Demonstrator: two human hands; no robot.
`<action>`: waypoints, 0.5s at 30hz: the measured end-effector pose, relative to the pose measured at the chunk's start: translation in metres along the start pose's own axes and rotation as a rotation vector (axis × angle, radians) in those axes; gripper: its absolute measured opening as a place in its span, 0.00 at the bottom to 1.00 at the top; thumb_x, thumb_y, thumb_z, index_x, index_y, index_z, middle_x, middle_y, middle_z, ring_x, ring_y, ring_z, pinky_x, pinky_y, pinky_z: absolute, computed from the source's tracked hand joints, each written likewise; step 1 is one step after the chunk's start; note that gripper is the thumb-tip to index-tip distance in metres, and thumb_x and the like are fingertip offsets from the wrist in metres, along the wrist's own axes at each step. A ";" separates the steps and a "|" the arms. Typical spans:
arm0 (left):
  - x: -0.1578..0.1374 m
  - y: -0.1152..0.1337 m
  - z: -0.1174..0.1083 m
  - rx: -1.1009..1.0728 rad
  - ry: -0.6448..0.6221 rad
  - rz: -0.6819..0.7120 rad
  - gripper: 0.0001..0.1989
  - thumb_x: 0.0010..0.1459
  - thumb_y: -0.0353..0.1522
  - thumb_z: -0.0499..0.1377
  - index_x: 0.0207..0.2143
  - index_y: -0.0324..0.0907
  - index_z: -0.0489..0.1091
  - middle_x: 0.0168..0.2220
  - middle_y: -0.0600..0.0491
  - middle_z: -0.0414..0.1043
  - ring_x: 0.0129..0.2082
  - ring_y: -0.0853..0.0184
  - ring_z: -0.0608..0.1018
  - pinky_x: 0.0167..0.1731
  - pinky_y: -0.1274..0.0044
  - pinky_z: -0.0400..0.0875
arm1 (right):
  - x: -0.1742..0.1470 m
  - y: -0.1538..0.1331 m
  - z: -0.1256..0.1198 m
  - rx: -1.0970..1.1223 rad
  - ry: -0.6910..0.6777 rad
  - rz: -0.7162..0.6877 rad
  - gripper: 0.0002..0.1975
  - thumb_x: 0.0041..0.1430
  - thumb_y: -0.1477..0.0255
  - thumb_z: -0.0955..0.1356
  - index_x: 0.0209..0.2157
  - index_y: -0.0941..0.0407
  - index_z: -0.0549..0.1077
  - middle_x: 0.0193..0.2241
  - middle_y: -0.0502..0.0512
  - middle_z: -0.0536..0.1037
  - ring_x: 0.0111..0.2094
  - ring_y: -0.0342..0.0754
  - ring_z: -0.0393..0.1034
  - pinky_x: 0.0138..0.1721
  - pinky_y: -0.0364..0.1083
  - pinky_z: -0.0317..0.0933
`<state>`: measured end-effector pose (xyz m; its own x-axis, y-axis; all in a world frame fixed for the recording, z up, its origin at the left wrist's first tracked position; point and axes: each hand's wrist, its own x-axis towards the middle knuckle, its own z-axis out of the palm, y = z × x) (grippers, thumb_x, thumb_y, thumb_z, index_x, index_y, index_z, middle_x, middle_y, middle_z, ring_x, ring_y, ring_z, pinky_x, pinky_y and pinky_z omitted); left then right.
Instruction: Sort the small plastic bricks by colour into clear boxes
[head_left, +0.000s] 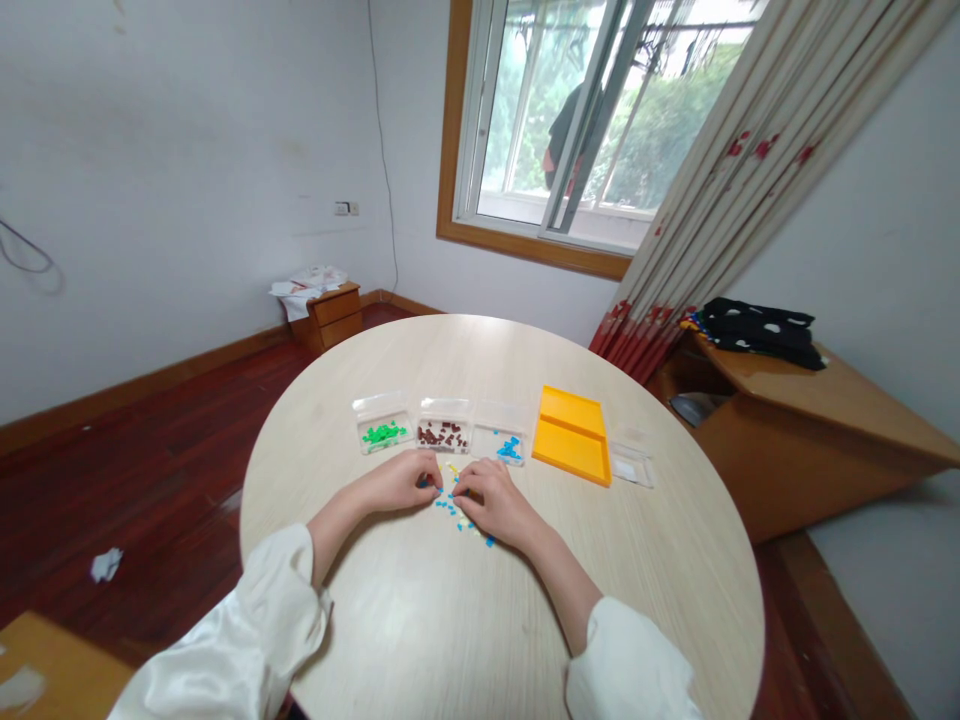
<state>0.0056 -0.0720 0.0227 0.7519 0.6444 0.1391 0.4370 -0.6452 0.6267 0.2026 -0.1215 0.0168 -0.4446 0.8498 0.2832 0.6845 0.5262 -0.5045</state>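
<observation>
My left hand [417, 481] is pinched over the table, with a bit of blue showing at its fingertips, seemingly a small blue piece. Just across from it, my right hand [486, 494] has its thumb and fingers pressed together low over the pile; what lies between them is too small to make out. Between and below both hands are scattered small blue pieces [442, 504], mixed with pale and yellow ones. Right behind the hands stand three clear boxes: one with green pieces [384, 434], one with dark brown pieces [442, 436] and one with blue pieces [510, 448].
On the round wooden table [420, 620], a yellow two-part tray [571, 453] lies right of the boxes, beside another clear box [632, 466]. Beyond the table are a small drawer cabinet [337, 315], a curtain [712, 170] and a wooden desk [817, 430]. A person shows through the window.
</observation>
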 end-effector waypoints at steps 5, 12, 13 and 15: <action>0.001 0.004 0.000 -0.012 -0.009 -0.006 0.06 0.49 0.23 0.56 0.27 0.37 0.73 0.27 0.53 0.69 0.30 0.71 0.70 0.33 0.81 0.63 | 0.001 -0.002 0.002 -0.003 0.007 0.010 0.04 0.51 0.79 0.69 0.28 0.56 0.74 0.31 0.52 0.75 0.38 0.47 0.65 0.42 0.49 0.51; 0.001 0.006 0.001 -0.021 -0.013 -0.005 0.06 0.50 0.23 0.56 0.26 0.37 0.72 0.27 0.54 0.68 0.28 0.71 0.70 0.31 0.81 0.62 | 0.002 -0.002 0.006 -0.015 0.018 -0.005 0.04 0.52 0.80 0.69 0.27 0.56 0.74 0.30 0.51 0.75 0.37 0.46 0.65 0.41 0.48 0.51; 0.001 0.006 0.002 -0.023 -0.012 -0.001 0.06 0.50 0.23 0.56 0.26 0.37 0.72 0.27 0.54 0.68 0.28 0.72 0.70 0.31 0.82 0.62 | 0.002 -0.002 0.007 -0.016 0.022 -0.006 0.04 0.52 0.80 0.69 0.27 0.56 0.74 0.30 0.51 0.75 0.37 0.45 0.65 0.41 0.48 0.51; 0.002 0.006 0.002 -0.024 -0.013 0.006 0.06 0.49 0.23 0.56 0.26 0.37 0.72 0.27 0.54 0.68 0.28 0.72 0.70 0.30 0.82 0.62 | 0.002 -0.001 0.008 -0.013 0.030 -0.008 0.04 0.52 0.79 0.69 0.28 0.56 0.74 0.30 0.51 0.75 0.37 0.46 0.65 0.41 0.48 0.51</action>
<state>0.0108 -0.0755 0.0247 0.7606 0.6354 0.1332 0.4209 -0.6388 0.6440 0.1962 -0.1206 0.0117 -0.4327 0.8459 0.3119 0.6886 0.5334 -0.4912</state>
